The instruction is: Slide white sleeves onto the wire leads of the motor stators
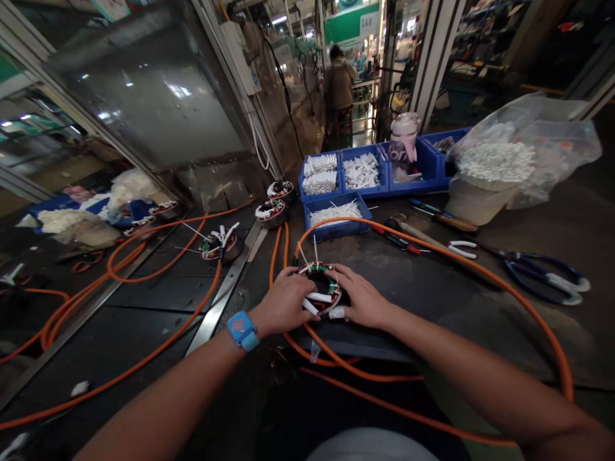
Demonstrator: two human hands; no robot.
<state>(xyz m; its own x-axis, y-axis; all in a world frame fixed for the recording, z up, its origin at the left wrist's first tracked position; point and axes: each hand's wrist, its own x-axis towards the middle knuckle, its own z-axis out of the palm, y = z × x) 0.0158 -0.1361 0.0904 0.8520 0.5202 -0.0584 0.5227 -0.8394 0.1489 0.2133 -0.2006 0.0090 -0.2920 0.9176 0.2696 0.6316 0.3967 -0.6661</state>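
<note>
A round motor stator (318, 266) with copper windings rests at the near edge of the dark bench. My left hand (284, 301) closes around its left side, fingers by the white sleeves (319, 298) that lie across the ring. On the opposite side my right hand (364, 299) grips the rim, its fingers curved over the edge. A white wrap (337, 312) shows at the right thumb. Thin white ties stick up from the ring's far side. An orange cable (346, 219) arches behind the stator and off to the right.
More stators (218, 244) stand left and behind. Blue bins (364, 171) of white sleeves and a tray (314, 224) of ties line the back. Scissors (542, 272), pliers (408, 245) and a bagged bucket (483, 195) are at right. A metal strip (223, 288) crosses the bench. A person (339, 83) sits beyond.
</note>
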